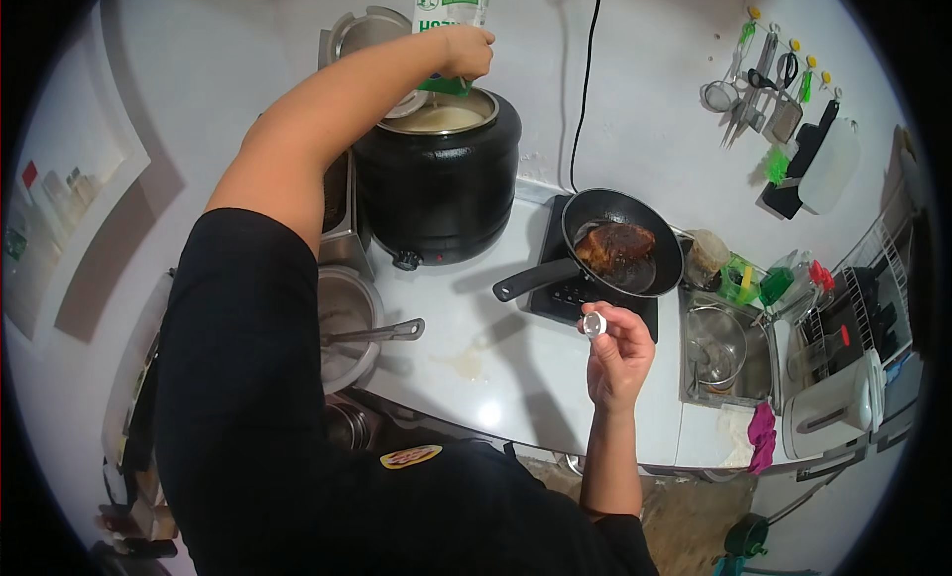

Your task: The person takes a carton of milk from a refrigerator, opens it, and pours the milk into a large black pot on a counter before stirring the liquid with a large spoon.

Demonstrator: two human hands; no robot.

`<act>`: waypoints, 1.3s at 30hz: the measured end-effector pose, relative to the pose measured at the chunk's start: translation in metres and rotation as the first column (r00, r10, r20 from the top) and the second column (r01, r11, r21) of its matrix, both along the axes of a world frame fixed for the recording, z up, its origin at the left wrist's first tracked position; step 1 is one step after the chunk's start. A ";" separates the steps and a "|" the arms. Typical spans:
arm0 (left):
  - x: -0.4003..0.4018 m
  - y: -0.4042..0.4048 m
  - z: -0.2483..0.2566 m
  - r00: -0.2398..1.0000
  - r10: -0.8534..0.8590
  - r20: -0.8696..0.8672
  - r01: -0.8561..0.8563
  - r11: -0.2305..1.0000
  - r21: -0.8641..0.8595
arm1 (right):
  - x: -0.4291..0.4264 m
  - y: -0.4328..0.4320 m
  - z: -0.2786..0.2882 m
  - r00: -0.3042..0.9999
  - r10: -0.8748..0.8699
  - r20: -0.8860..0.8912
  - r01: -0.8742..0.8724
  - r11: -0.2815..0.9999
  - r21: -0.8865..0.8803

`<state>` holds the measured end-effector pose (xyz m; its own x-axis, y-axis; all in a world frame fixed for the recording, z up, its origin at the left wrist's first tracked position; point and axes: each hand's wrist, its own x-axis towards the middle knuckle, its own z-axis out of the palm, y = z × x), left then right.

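My left hand (468, 52) grips a green and white carton (449, 7), held upside down over a black electric soup kettle (439, 189). A thin pale stream seems to run from it into the creamy liquid (442, 118) inside. The kettle's metal lid (370, 32) is raised behind my left forearm. Between the thumb and fingers of my right hand (621, 353) is a small white screw cap (593, 325). That hand is above the counter, just in front of a black frying pan (673, 238) holding a browned piece of meat (616, 247).
The pan rests on an induction hob (547, 302), its handle (532, 280) pointing left. A metal pot (375, 301) with a ladle (394, 331) stands at left. To the right are a sink (762, 353), a pink cloth (761, 435) and a white electric kettle (829, 412). Utensils hang on the wall.
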<state>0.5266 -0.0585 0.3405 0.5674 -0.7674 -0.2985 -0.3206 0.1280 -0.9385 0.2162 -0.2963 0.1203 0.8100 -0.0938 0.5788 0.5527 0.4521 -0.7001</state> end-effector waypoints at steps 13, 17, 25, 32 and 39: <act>0.005 0.008 -0.006 0.994 0.068 -0.089 -0.085 0.975 -0.205 | -0.010 -0.008 -0.004 1.000 -0.008 -0.027 0.009 1.000 0.016; 0.002 0.006 -0.010 0.997 0.014 -0.071 -0.027 0.983 -0.184 | -0.010 -0.011 -0.007 0.999 -0.030 -0.024 0.030 1.000 0.003; 0.007 0.006 -0.017 0.998 -0.045 -0.054 0.046 0.999 0.014 | -0.012 -0.007 -0.006 0.996 -0.078 -0.047 0.078 0.997 0.002; 0.008 0.015 -0.019 1.000 -0.016 0.008 0.017 0.981 -0.192 | -0.016 -0.015 -0.013 0.997 -0.071 -0.038 0.072 0.997 0.017; 0.008 0.039 -0.024 0.997 -0.065 -0.036 0.065 0.998 -0.003 | -0.021 -0.026 -0.015 0.996 -0.084 -0.042 0.086 0.995 0.047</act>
<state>0.5342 -0.0193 0.3165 0.5051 -0.8031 -0.3162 -0.3452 0.1478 -0.9268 0.1952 -0.3221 0.1050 0.8205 -0.1908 0.5389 0.5624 0.4390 -0.7007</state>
